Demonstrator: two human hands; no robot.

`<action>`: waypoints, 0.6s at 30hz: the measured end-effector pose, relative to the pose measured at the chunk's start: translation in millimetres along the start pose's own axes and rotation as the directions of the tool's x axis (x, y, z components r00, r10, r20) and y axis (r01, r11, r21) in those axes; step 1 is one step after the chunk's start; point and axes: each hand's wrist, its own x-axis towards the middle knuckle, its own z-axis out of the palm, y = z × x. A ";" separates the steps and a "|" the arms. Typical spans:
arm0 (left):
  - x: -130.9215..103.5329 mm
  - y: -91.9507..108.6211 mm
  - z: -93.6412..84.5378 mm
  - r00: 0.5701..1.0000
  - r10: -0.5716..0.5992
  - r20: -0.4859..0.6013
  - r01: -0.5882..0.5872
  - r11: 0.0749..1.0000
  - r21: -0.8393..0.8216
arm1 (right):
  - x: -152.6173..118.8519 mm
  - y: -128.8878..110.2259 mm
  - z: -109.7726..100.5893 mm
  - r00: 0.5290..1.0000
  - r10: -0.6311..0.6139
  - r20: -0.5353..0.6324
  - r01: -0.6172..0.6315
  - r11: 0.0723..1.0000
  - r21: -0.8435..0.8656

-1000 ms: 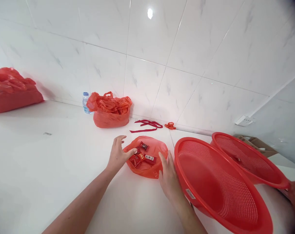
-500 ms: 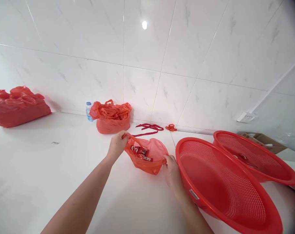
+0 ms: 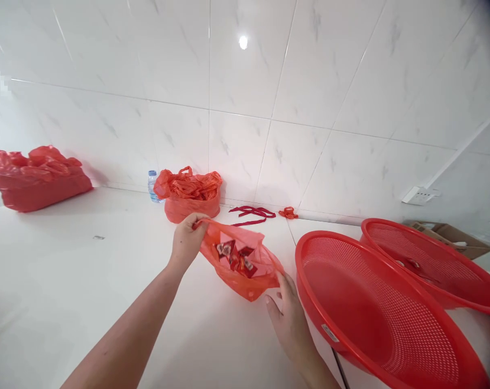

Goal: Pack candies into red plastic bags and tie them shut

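Note:
Between my hands a thin red plastic bag (image 3: 245, 283) gapes at the top, above the white table. Several small red-wrapped packets (image 3: 236, 258) lie inside it, some with white print. My left hand (image 3: 187, 237) pinches the bag's left rim between thumb and fingers. On the opposite side, my right hand (image 3: 289, 310) touches the rim with its fingertips, while its thumb stands apart from the bag. Parts of the right fingers are hidden behind the plastic.
Two red perforated baskets (image 3: 350, 292) stand at the right, close to my right hand. Along the wall are a stuffed red bag (image 3: 192, 208), a water bottle (image 3: 153, 186), dark red ribbon (image 3: 253, 212) and a bigger red bundle (image 3: 42, 189). A cardboard box (image 3: 463, 237) sits behind the baskets.
My right thumb has come away from the bag's rim. The bag has tilted and its mouth has widened, so the packets inside have shifted. My view has turned slightly left.

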 end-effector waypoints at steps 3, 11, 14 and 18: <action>-5.4 -28.1 -11.4 0.988 -0.143 0.054 0.139 0.988 0.067 | -17.7 18.3 -1.2 0.996 0.085 0.020 -0.085 0.996 0.001; -42.5 -46.8 -63.1 0.859 -0.142 0.492 0.289 0.927 -0.239 | -51.4 43.2 -13.2 1.000 -0.009 -0.018 0.010 0.996 0.086; -46.6 -65.9 -84.1 0.862 -0.149 0.484 0.317 0.904 -0.287 | -58.1 55.0 -11.5 0.997 0.079 0.009 -0.080 0.995 0.064; -41.8 -93.4 -87.2 0.913 -0.255 0.318 0.271 0.963 -0.006 | -50.2 56.2 -3.7 0.983 0.176 0.049 -0.180 0.981 0.076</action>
